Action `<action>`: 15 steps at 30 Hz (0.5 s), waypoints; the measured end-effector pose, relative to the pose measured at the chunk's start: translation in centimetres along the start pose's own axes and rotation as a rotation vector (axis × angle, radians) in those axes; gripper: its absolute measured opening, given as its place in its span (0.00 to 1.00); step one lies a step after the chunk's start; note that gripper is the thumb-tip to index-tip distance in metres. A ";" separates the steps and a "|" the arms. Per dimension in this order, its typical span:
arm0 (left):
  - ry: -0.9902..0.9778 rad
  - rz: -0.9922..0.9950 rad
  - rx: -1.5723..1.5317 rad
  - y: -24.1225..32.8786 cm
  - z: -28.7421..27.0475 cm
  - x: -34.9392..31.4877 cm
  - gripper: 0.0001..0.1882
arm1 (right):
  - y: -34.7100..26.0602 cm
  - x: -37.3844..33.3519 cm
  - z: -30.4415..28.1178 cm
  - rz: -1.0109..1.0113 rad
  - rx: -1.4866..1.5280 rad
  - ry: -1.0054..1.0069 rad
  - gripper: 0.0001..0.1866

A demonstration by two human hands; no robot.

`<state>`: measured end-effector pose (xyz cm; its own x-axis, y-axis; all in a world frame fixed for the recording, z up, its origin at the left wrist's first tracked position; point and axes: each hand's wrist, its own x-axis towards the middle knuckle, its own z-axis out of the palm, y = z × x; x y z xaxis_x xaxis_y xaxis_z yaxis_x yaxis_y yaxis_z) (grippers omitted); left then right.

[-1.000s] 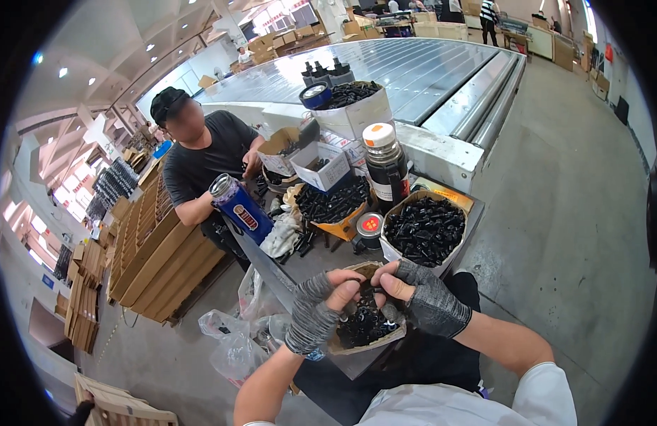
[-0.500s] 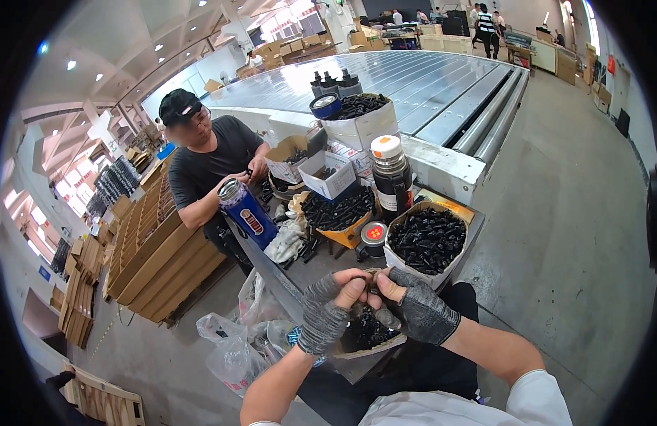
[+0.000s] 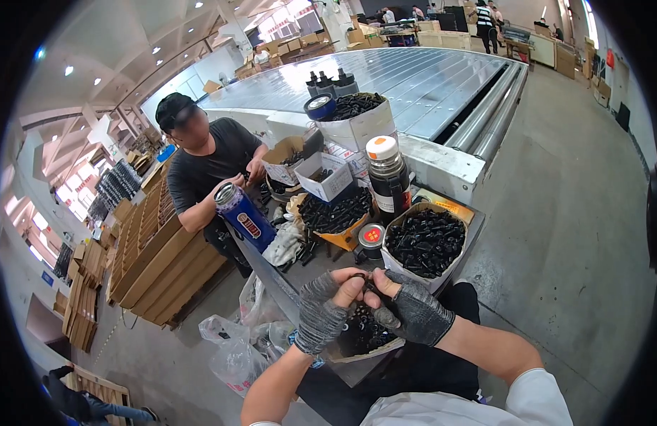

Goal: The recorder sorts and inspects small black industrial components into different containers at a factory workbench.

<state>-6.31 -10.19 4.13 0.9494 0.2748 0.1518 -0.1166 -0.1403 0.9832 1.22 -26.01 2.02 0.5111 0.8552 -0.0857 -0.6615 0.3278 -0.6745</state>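
Observation:
My left hand [image 3: 324,307] and my right hand [image 3: 418,309], both in grey fingerless gloves, meet fingertip to fingertip. Between them they pinch a small black part [image 3: 367,279], largely covered by my fingers. Directly below sits an open container [image 3: 387,350] of small black pieces, partly hidden by my hands. Beyond my right hand stands a paper-walled box [image 3: 448,273] heaped with short black parts [image 3: 426,241]. A round tin [image 3: 372,236] with a red-marked lid lies just past my fingers, beside an orange-edged container [image 3: 340,239] full of longer black parts.
A black flask [image 3: 389,184] with a white cap and a blue cylindrical can [image 3: 245,216] stand on the bench. Opposite left, a co-worker [image 3: 213,153] handles something small. Plastic bags [image 3: 232,348] hang left of the bench. A large slatted metal surface [image 3: 414,85] lies behind.
My hands stay together, with the fingers shifting slightly around the small black part. At the lower left, another person has come further into view. The co-worker's head has turned slightly.

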 end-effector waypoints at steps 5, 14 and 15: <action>0.049 -0.039 0.039 -0.5 -0.6 0.1 0.11 | -0.5 -0.2 -0.1 0.035 -0.185 -0.063 0.21; 0.096 0.030 0.088 1.9 -0.6 0.1 0.10 | -0.9 -0.4 -1.0 0.034 -0.363 -0.136 0.22; 0.093 0.030 0.094 1.8 -0.5 0.2 0.10 | -0.9 -0.4 -0.9 0.030 -0.358 -0.138 0.22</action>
<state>-6.52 -9.93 6.02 0.9144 0.3554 0.1939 -0.1126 -0.2367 0.9650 2.12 -26.98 2.02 0.4001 0.9161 -0.0261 -0.4293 0.1622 -0.8885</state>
